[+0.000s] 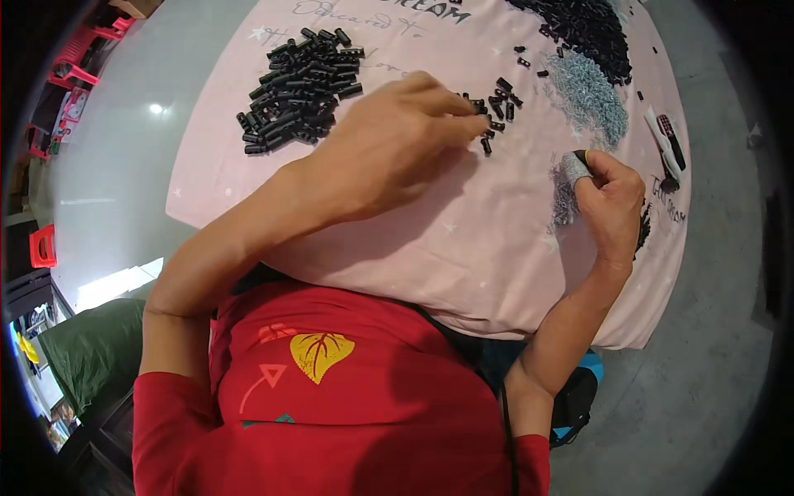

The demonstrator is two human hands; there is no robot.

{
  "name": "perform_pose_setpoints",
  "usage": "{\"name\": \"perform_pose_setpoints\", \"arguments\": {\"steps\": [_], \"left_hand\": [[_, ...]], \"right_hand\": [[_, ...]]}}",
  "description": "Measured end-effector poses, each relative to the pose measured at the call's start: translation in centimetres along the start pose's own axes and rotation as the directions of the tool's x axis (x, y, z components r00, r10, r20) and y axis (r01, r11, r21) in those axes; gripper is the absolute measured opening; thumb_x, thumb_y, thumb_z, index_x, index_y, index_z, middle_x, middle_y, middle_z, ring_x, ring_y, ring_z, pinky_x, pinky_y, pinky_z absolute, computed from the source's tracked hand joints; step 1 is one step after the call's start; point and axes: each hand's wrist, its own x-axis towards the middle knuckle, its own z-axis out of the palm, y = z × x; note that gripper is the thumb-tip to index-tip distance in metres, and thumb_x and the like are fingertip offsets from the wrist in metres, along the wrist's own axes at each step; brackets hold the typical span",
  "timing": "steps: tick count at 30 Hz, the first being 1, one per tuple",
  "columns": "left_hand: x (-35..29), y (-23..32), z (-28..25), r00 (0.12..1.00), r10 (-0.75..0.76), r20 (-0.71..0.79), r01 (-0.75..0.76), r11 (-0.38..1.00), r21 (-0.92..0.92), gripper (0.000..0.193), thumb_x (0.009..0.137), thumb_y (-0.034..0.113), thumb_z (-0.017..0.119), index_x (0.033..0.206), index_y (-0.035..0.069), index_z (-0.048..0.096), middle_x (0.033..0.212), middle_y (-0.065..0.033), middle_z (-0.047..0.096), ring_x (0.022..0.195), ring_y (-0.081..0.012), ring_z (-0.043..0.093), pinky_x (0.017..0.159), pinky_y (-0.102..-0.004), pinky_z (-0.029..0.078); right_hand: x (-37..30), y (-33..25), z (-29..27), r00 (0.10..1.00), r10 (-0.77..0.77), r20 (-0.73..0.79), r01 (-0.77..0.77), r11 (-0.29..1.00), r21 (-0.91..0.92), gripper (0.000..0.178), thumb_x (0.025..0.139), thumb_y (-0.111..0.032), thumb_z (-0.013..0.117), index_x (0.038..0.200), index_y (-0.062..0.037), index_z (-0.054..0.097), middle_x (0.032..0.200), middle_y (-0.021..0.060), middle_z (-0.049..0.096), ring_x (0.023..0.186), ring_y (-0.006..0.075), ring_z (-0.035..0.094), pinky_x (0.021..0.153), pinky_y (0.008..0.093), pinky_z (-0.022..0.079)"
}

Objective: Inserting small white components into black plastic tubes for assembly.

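My left hand [397, 140] reaches across to a small cluster of black cylindrical plastic pieces [501, 103]. Its thumb and forefinger are apart, with their tips at the cluster's left edge. My right hand [612, 198] is closed, thumb against curled fingers. Grey tape [576, 169] wraps the thumb, and a small black bit with a yellow edge shows at the fingertips. Whatever those fingers hold is hidden. Below and beside the right hand lies a small patch of silvery metal bits [564, 203]. A larger heap of black tubular pieces [302, 91] lies beyond my left forearm.
A pink printed cloth [463, 240] covers the table. At the far right are a big heap of black parts [587, 37] and a pile of silvery small hardware [591, 95]. A white-and-black handheld device [667, 145] lies near the right edge. Red plastic stools [43, 246] stand left.
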Motion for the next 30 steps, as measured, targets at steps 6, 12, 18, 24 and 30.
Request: {"name": "perform_pose_setpoints", "arguments": {"steps": [6, 12, 18, 24, 30], "left_hand": [[-0.3, 0.6, 2.4, 0.981, -0.006, 0.196, -0.015, 0.995, 0.102, 0.047, 0.093, 0.019, 0.069, 0.136, 0.005, 0.060, 0.149, -0.0147, 0.055, 0.145, -0.0339, 0.043, 0.115, -0.0475, 0.039], [-1.4, -0.3, 1.0, 0.990, -0.057, 0.129, 0.056, 0.998, 0.012, 0.050, 0.084, 0.002, 0.071, 0.133, 0.005, 0.062, 0.142, -0.0171, 0.059, 0.135, -0.0365, 0.051, 0.111, -0.0457, 0.043], [-1.1, -0.8, 0.5, 0.988, -0.149, 0.051, 0.150, 0.989, -0.015, 0.042, 0.084, 0.002, 0.072, 0.126, 0.003, 0.066, 0.133, -0.0178, 0.063, 0.123, -0.0368, 0.058, 0.102, -0.0423, 0.050], [-0.8, -0.5, 1.4, 0.993, -0.114, 0.026, 0.114, 0.993, -0.031, 0.037, 0.088, 0.006, 0.072, 0.125, 0.002, 0.068, 0.128, -0.0179, 0.064, 0.117, -0.0363, 0.060, 0.099, -0.0420, 0.051], [-0.9, -0.5, 1.6, 0.988, -0.146, -0.058, 0.138, 0.982, -0.131, 0.027, 0.089, 0.011, 0.072, 0.114, 0.000, 0.072, 0.115, -0.0180, 0.068, 0.108, -0.0355, 0.062, 0.094, -0.0418, 0.052]], "right_hand": [[0.0, -0.4, 0.1, 0.985, -0.022, 0.171, 0.020, 1.000, 0.016, 0.015, 0.081, -0.011, 0.072, 0.088, 0.0016, 0.073, 0.064, 0.0113, 0.066, 0.054, 0.0154, 0.059, 0.057, 0.0314, 0.047], [0.2, -0.2, 0.7, 0.981, -0.070, 0.184, 0.072, 0.997, -0.007, 0.018, 0.078, -0.014, 0.076, 0.091, 0.0000, 0.075, 0.068, 0.0115, 0.068, 0.057, 0.0175, 0.062, 0.061, 0.0325, 0.050], [0.0, -0.7, 0.8, 0.972, -0.055, 0.228, 0.056, 0.998, 0.004, 0.020, 0.077, -0.009, 0.074, 0.095, -0.0003, 0.075, 0.074, 0.0126, 0.070, 0.061, 0.0190, 0.064, 0.063, 0.0327, 0.051], [-0.2, -1.1, 1.1, 0.959, -0.116, 0.259, 0.110, 0.993, 0.039, 0.018, 0.077, -0.006, 0.072, 0.094, 0.0002, 0.074, 0.081, 0.0143, 0.071, 0.066, 0.0237, 0.067, 0.066, 0.0351, 0.053], [-0.4, -1.1, 1.2, 0.956, -0.191, 0.221, 0.194, 0.981, 0.010, 0.019, 0.077, -0.006, 0.071, 0.095, -0.0002, 0.072, 0.082, 0.0149, 0.070, 0.067, 0.0299, 0.067, 0.068, 0.0367, 0.053]]}}
